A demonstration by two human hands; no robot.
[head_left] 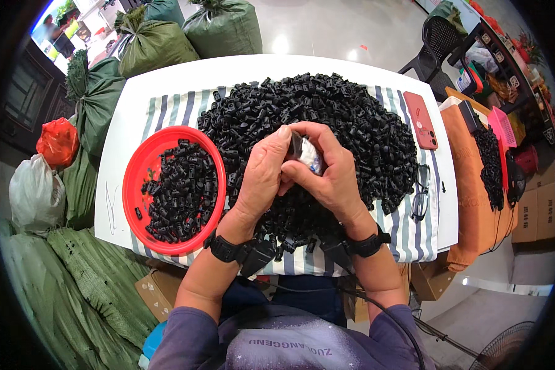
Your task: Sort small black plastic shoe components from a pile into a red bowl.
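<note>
Both hands meet above the middle of the heap. Left hand (262, 176) and right hand (330, 169) are pinched together on a small white packet (309, 155), fingers curled round it, thumbs on top; a dark piece shows at its upper edge. Both wrists are bent inward, forearms rising from the lower edge, each with a black wrist strap (227, 250).

Beneath them: large pile of small black plastic parts (345, 117) on a striped cloth (413, 234) covering a white table (135, 92). To the left, a red bowl (135, 166) partly filled with the same parts. To the right, a red phone (420, 120) and eyeglasses (420, 191).

Around the table: green sacks (157, 43), pale glossy floor, black chair (435, 46).
</note>
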